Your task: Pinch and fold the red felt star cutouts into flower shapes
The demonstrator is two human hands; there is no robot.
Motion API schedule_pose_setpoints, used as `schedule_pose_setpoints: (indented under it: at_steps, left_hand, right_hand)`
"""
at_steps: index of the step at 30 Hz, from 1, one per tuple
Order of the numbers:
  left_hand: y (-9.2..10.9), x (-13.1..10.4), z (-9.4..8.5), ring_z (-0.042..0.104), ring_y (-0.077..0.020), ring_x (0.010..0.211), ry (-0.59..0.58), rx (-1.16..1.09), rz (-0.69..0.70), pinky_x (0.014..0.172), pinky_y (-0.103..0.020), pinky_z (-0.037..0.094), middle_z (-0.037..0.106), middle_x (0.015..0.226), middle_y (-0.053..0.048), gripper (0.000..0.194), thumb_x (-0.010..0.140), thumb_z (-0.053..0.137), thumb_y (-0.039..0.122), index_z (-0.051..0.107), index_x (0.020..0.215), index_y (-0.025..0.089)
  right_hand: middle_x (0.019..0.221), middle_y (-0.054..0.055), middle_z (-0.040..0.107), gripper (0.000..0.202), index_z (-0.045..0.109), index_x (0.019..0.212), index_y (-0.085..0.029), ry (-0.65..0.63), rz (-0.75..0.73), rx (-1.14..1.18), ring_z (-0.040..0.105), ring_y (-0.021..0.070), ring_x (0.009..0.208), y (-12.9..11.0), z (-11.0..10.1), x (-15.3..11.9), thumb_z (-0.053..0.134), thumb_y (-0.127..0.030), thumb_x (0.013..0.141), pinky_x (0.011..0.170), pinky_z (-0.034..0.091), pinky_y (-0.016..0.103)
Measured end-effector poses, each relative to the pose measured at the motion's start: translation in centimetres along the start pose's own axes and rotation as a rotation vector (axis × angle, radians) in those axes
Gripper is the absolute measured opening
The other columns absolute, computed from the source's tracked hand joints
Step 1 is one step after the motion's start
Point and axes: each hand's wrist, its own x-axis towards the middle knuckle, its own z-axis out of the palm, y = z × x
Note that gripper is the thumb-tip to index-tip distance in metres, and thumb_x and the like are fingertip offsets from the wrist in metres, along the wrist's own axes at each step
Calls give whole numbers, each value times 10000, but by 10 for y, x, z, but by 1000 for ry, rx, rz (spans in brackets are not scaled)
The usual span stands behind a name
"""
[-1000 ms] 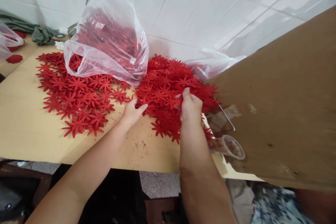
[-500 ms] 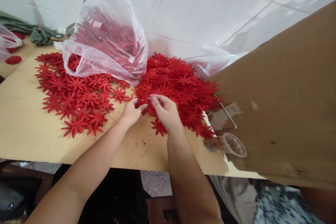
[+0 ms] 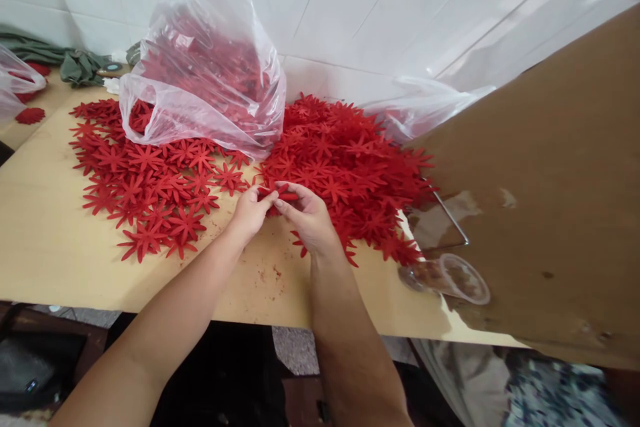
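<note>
Between my fingertips is a red flower-shaped piece (image 3: pixel 284 193), seen nearly edge-on and partly covered by my fingers. My left hand (image 3: pixel 251 213) pinches its left side, while my right hand (image 3: pixel 307 219) has thumb and fingers closed on the right side. Just beyond both hands rises a big heap of red flower-shaped pieces (image 3: pixel 345 160). A second, flatter pile of such pieces (image 3: pixel 155 180) spreads over the wooden tabletop (image 3: pixel 45 240) to the left.
A clear plastic bag (image 3: pixel 210 80) full of red pieces stands against the tiled wall. At right are a clear plastic cup (image 3: pixel 463 278) lying on its side, a metal rod (image 3: pixel 453 217) and a large brown board (image 3: pixel 550 200). Green cloth (image 3: pixel 83 67) lies back left.
My right hand has moved slightly left and closer to my left hand, and both now meet at the red piece. The view has shifted a little.
</note>
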Motion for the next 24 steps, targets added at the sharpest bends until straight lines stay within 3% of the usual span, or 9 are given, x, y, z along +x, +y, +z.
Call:
schedule_pose_setpoints:
  at_steps: [5, 11, 18, 22, 24]
  left_hand:
    - [2, 2, -3, 474, -92, 630, 100, 93, 94, 702, -236, 394, 520, 615, 18, 176, 782, 514, 213, 493, 622, 143]
    - [5, -2, 0, 509, -103, 680, -58, 79, 75, 730, -249, 401, 582, 711, -11, 121, 773, 529, 242, 569, 765, 128]
    - [-1, 0, -2, 459, -83, 607, -102, 147, 89, 672, -240, 379, 523, 633, 15, 147, 758, 559, 273, 546, 710, 135]
    - [1, -5, 0, 468, -93, 610, -184, 78, 21, 654, -254, 371, 534, 656, 6, 232, 782, 514, 367, 551, 758, 139]
    - [3, -8, 2, 458, -87, 598, -232, 107, 23, 638, -251, 358, 525, 660, 10, 203, 766, 535, 340, 537, 747, 137]
  right_hand:
    - [805, -3, 627, 391, 604, 889, -215, 28, -75, -32, 571, 117, 737, 9, -2, 1, 739, -355, 551, 705, 484, 283]
    - [785, -5, 618, 282, 604, 836, -225, 74, -150, -37, 563, 116, 729, 7, -3, -2, 692, -392, 627, 737, 477, 292]
    - [760, -10, 610, 251, 608, 802, -228, 107, -192, -26, 558, 114, 713, 7, -4, -1, 695, -378, 622, 692, 470, 274]
    - [684, -31, 576, 204, 580, 705, -196, 245, -181, 5, 522, 88, 632, 7, -6, -1, 688, -344, 616, 654, 447, 252]
    - [645, -39, 546, 190, 555, 665, -186, 298, -196, -10, 495, 81, 600, 6, -5, -1, 661, -341, 637, 626, 433, 243]
